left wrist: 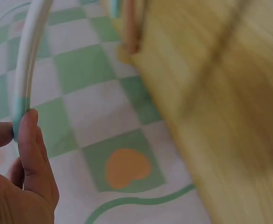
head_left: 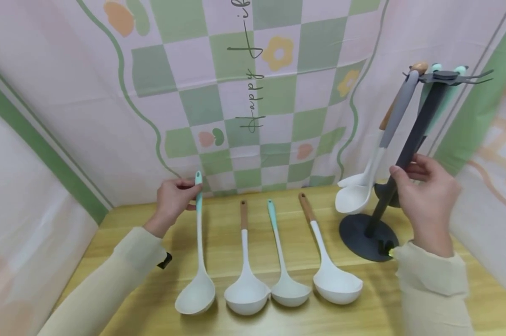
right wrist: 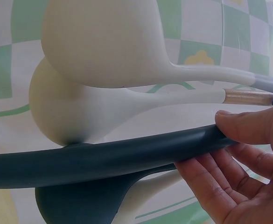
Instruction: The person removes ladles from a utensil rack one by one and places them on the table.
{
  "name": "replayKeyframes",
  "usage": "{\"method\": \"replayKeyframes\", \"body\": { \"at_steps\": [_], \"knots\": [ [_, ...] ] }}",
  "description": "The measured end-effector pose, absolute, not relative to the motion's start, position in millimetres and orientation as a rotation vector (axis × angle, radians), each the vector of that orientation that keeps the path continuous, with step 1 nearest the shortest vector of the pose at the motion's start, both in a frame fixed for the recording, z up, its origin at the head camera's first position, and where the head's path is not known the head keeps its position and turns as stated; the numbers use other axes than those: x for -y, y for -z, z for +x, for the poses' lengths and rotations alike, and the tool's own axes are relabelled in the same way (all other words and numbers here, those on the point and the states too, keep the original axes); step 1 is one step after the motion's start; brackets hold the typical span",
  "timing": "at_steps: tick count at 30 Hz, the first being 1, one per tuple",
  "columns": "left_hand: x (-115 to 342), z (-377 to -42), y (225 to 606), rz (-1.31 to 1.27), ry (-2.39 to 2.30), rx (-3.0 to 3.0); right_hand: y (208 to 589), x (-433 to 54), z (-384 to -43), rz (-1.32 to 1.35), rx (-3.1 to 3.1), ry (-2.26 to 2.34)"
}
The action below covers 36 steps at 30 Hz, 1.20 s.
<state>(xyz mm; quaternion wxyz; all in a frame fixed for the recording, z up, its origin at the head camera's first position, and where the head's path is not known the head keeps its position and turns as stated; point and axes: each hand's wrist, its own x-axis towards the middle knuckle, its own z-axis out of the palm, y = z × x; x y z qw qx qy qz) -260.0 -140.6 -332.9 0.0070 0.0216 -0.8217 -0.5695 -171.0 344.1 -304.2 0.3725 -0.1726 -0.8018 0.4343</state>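
Note:
My left hand (head_left: 173, 200) pinches the mint handle of a white ladle (head_left: 200, 242) between thumb and fingers. The bowl of that ladle points down toward me at the left of the row. My right hand (head_left: 431, 200) grips the dark pole of a utensil stand (head_left: 423, 121), thumb on the near side. From its top hang a grey-handled white ladle (head_left: 397, 109) and a wood-handled white ladle (right wrist: 61, 107). Mint handles show at the stand's top too, and a dark ladle (right wrist: 80, 203) hangs behind the pole.
On the wooden table (head_left: 143, 289) lie a brown-handled ladle (head_left: 245, 294), a mint-handled ladle (head_left: 290, 294) and a wider brown-handled ladle (head_left: 336, 284), bowls toward me. The stand's round base (head_left: 353, 238) is right of them. A checkered cloth (head_left: 236, 102) hangs behind.

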Motion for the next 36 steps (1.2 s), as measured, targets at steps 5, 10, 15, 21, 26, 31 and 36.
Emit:
{"method": "replayKeyframes", "body": {
  "at_steps": [5, 10, 15, 21, 26, 31, 36],
  "knots": [
    [135.1, -269.6, 354.6, 0.062, 1.672, 2.664, 305.8, -344.7, -171.2, -0.421, 2.037, -1.101],
    [130.2, -273.7, 368.2, 0.076, 1.57, 2.776, 304.6, -344.3, -172.4, -0.397, 2.026, -1.103],
    [128.5, -277.3, 378.4, 0.073, 1.557, 2.827, 303.1, -343.0, -172.8, -0.403, 2.033, -1.099],
    [126.5, -283.2, 392.4, 0.068, 1.537, 2.854, 302.7, -343.0, -172.3, -0.41, 2.037, -1.101],
    [120.9, -284.7, 400.8, 0.061, 1.543, 2.871, 303.2, -343.4, -171.2, -0.428, 2.04, -1.113],
    [116.1, -286.0, 406.7, 0.097, 1.483, 2.928, 302.9, -342.8, -169.0, -0.46, 2.057, -1.115],
    [114.5, -285.6, 412.0, 0.064, 1.418, 2.952, 303.1, -343.0, -169.6, -0.453, 2.057, -1.1]
  ]
}}
